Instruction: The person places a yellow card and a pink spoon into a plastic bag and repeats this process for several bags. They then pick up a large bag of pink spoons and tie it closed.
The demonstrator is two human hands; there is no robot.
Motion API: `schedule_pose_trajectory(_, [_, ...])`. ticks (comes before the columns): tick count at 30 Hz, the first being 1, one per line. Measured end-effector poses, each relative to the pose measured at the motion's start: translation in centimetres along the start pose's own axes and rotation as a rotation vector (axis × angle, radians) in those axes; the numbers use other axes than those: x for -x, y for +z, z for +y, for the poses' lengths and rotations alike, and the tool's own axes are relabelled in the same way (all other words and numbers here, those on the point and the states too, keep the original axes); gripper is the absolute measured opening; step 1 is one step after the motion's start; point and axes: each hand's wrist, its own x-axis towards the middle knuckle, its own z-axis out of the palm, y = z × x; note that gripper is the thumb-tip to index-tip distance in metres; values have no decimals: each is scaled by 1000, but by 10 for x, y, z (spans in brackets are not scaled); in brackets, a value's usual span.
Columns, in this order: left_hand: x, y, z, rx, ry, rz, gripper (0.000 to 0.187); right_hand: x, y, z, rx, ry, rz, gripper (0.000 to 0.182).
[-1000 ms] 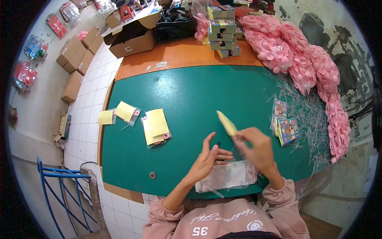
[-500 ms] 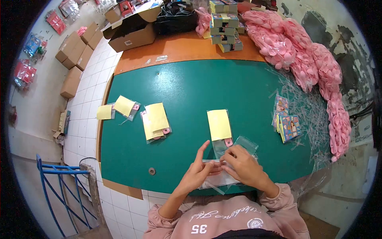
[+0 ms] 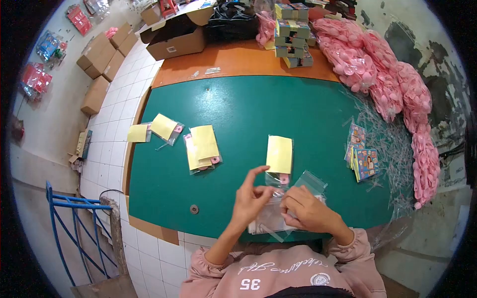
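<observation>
Both hands worked close together at the near edge of the green mat (image 3: 238, 109), over a small stack of clear plastic bags (image 3: 271, 221) that lay at six o'clock on the table. The left hand (image 3: 251, 198) was partly open, its forefinger raised and pointing toward twelve o'clock while thumb and remaining fingers curled inward; whether they pinched any plastic could not be told. The right hand (image 3: 308, 208) was curled, fingers bent down onto the bags, apparently gripping the top of one clear bag (image 3: 310, 181) whose open end stood up toward one o'clock of the hand. Just beyond the fingertips, at twelve o'clock from the hands, lay a filled packet (image 3: 279, 156) with a yellow card inside and a small pink piece at its near end. At nine o'clock on the mat lay another finished pair of packets (image 3: 202, 146), and further toward the mat's left edge two more (image 3: 159, 128). At three o'clock sat a small pile of printed picture cards (image 3: 362, 159) among scattered clear strips (image 3: 392, 144). A long heap of pink plastic pieces (image 3: 392, 84) ran along the right side from one to four o'clock. At twelve o'clock, on the orange tabletop, stood stacked card bundles (image 3: 293, 35) and an open cardboard box (image 3: 176, 37).
</observation>
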Motion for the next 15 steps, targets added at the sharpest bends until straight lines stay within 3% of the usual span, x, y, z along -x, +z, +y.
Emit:
schedule_pose_trajectory(1, [-2,-3,0,-10,32,92,46,3,-9,1,6,12,3,17])
schedule_pose_trajectory(3, [-3,-12,0,0,14,39,39,15,-32,7,-460,179,41,15])
schedule_pose_trajectory(7, [-1,-9,3,-59,-19,-17,31,13,-51,17,-270,270,22,15])
schedule_pose_trajectory(9, [2,-5,1,111,-70,17,29,6,-33,15,-192,196,11,16])
schedule_pose_trajectory(15, [10,-8,-6,-21,2,7,31,-17,9,12,14,135,-3,21])
